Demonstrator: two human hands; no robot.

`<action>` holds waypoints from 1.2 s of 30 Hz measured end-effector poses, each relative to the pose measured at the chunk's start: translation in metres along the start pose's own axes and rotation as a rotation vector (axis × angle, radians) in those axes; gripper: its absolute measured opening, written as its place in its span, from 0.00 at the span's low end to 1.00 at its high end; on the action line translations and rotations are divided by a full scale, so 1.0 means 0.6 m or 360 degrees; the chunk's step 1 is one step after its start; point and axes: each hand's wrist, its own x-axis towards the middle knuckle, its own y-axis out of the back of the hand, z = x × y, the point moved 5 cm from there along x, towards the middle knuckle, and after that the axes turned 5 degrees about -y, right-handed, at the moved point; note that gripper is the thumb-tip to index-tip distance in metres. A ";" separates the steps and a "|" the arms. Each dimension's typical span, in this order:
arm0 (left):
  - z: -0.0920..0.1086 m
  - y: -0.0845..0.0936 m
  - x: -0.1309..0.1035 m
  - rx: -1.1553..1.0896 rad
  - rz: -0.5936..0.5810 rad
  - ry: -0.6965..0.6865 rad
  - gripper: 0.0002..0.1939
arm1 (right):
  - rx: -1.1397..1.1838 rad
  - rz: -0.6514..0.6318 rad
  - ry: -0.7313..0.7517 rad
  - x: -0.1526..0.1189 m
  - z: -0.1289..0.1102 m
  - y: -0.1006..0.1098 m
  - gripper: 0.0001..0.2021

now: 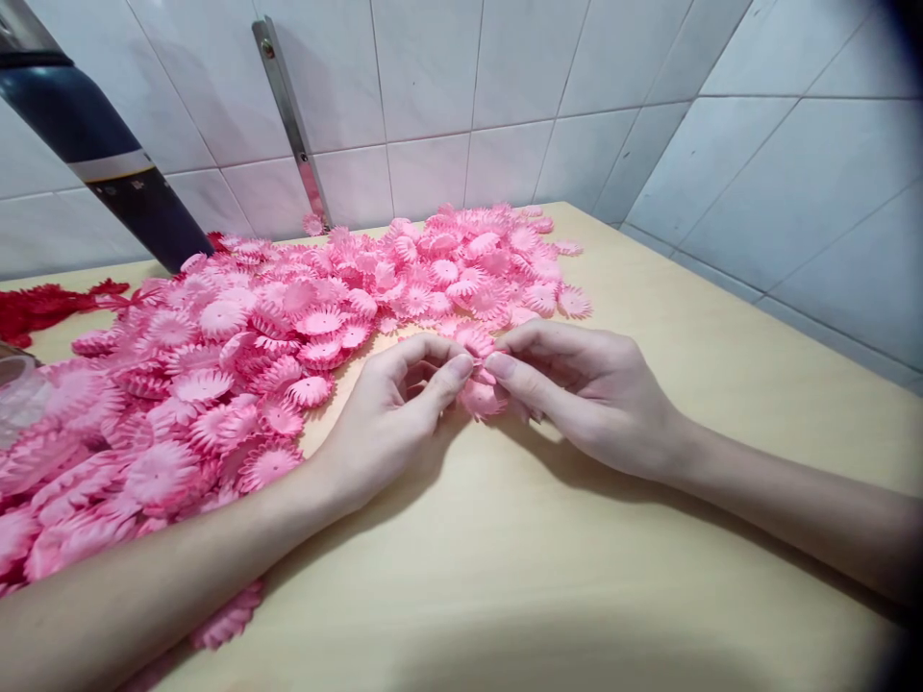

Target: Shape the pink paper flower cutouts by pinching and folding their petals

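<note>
Between my two hands is a pink fabric flower piece [482,398] with a fringed edge, held just above the tabletop. My left hand [404,394] pinches it from the left, thumb against forefinger. From the right, my right hand [587,394] pinches it the same way, and the two thumb tips almost meet over its middle. Whether it is one layer or several stacked ones I cannot tell. A large heap of similar pink flower pieces [288,317] spreads behind and to the left of my hands; many show a small hole in the centre.
The pale wooden table [548,577] ends at tiled walls behind and to the right. A dark blue bottle-like cylinder [122,144] leans in at the upper left. Red fabric pieces [43,309] lie at the far left. A metal strip [288,106] stands against the back wall.
</note>
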 end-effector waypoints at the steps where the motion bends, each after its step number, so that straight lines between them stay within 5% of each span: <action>1: 0.001 0.000 -0.001 0.0000 0.0007 0.0007 0.08 | 0.0045 0.0003 -0.0030 0.001 0.001 0.001 0.07; 15: -0.014 0.009 0.000 -0.0134 0.0238 0.0139 0.08 | 0.0560 0.0429 -0.0346 0.011 0.039 0.032 0.08; 21: -0.024 0.021 0.004 -0.0399 0.0449 0.0196 0.06 | 0.0753 0.0760 -0.0532 0.014 0.052 0.051 0.12; 30: -0.021 0.012 0.001 -0.0261 0.0254 0.0201 0.20 | 0.0095 0.0385 -0.0089 0.003 0.008 0.021 0.09; 36: -0.001 0.004 0.000 -0.0062 0.0068 0.0043 0.13 | -0.0225 -0.0069 0.0112 -0.002 -0.008 -0.005 0.05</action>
